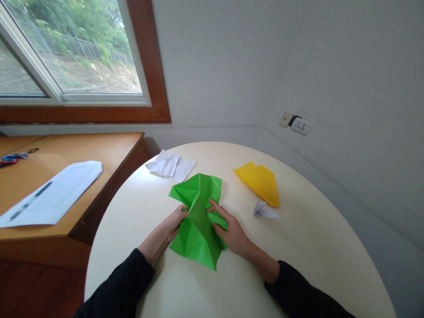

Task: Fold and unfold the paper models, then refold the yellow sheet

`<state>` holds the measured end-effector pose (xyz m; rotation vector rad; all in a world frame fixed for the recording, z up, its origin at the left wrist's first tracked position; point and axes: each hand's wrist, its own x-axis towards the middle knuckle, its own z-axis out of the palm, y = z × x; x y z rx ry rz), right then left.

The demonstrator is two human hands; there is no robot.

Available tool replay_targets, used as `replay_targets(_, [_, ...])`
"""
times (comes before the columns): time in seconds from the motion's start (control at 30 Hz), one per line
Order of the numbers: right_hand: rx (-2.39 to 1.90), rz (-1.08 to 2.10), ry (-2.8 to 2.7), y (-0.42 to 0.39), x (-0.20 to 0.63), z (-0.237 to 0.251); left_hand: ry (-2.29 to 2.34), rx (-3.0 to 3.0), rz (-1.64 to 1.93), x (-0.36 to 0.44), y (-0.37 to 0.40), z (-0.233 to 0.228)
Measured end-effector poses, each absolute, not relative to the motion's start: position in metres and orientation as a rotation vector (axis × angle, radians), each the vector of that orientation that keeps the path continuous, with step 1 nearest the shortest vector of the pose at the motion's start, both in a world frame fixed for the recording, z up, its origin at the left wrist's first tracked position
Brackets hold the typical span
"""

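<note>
**Both hands pinch a creased green sheet at the middle of the round table**

The green paper (198,221), heavily creased and partly folded, lies on the cream table (308,247) just below the centre of the frame. The left hand (167,229) comes in from the lower left, its fingertips pressed against the sheet's left edge at the narrow waist of the fold; the grip is half closed, pinching paper rather than clenched. The right hand (232,232) lies on the right side of the sheet, forefinger stretched toward the central ridge, thumb and the other fingers curled onto the paper, holding it down.

To the right, well apart from the hands, sits a yellow folded paper (260,182), with a small white folded piece (263,210) just below it. A crumpled white sheet (170,165) lies just above the green one.
</note>
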<state>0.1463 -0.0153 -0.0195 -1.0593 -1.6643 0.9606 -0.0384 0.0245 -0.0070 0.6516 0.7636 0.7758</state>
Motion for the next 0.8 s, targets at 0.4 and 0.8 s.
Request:
replay_targets(0.4, [-1.078,0.955,-1.574,-0.015,0.146,-0.023,0.760,0.608,0.814,-0.041,0.023,0.006])
replay_targets(0.8, [-1.143,0.857,-1.535,-0.012,0.148,-0.027,0.946,0.652,0.780,-0.064,0.039,0.021])
